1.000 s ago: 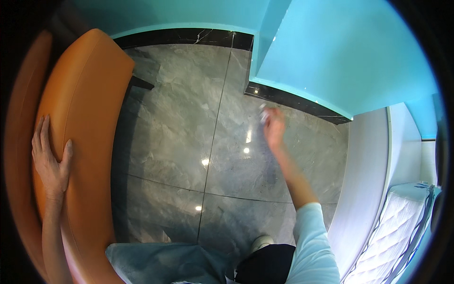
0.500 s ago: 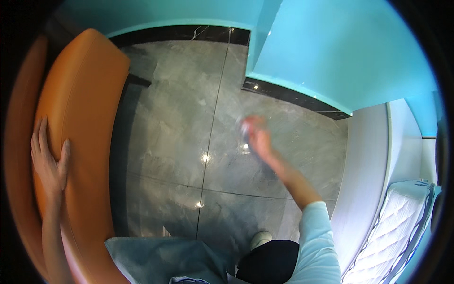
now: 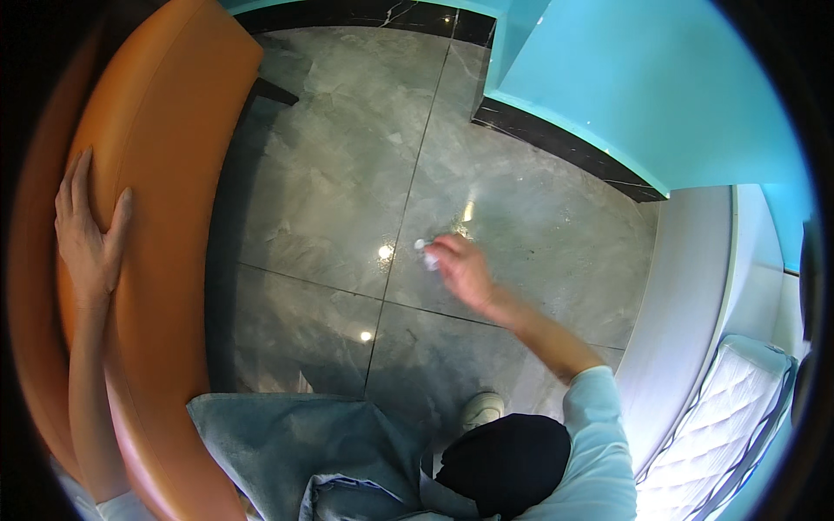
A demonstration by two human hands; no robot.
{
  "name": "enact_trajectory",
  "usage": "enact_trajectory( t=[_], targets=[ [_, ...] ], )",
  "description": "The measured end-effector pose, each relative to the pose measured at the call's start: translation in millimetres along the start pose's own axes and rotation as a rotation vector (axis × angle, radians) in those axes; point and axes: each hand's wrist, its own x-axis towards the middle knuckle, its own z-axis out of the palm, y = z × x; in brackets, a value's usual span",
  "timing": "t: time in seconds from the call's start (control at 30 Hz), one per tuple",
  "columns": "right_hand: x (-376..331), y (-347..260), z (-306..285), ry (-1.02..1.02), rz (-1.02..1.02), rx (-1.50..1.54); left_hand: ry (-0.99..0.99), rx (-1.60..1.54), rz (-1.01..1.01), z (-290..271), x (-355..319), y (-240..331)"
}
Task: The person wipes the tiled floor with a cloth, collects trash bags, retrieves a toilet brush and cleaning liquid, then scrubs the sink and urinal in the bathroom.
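We are over a floor (image 3: 321, 182) of large grey tiles, glossy and marbled, with dark joints (image 3: 420, 165) that cross below the middle of the view. Bright spots of light (image 3: 365, 336) shine back from it, and small specks or drops (image 3: 560, 217) are scattered on the tiles to the right. Our right hand (image 3: 465, 271) reaches down there, fingers closed on a small white wad (image 3: 430, 259), which sits at the fingertips just right of the long joint; we cannot tell whether it is touching the tile. Our left hand (image 3: 89, 247) grips nothing and lies spread on the orange seat (image 3: 165, 200), whose dark leg (image 3: 276, 91) pokes out at the far end. Ahead of us, a turquoise wall (image 3: 643, 95) juts out in a corner, with a black skirting board (image 3: 565, 146) along its foot. To our right run a pale panel (image 3: 673, 295) and a white quilted pad (image 3: 717, 417). Near us, a grey cloth (image 3: 287, 438) hangs over the floor, and a light shoe (image 3: 482, 408) stands beside a dark knee (image 3: 504, 464)
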Motion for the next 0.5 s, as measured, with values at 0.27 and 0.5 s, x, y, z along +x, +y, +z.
enact_trajectory(
  t=[0.27,0.5],
  targets=[
    [-14,-80,73,-0.228,-0.488,-0.075,0.036,0.032,0.042,4,1,-2],
    [-20,48,-36,0.31,0.265,-0.512,0.046,-0.013,0.039,8,1,-8]
  ],
)
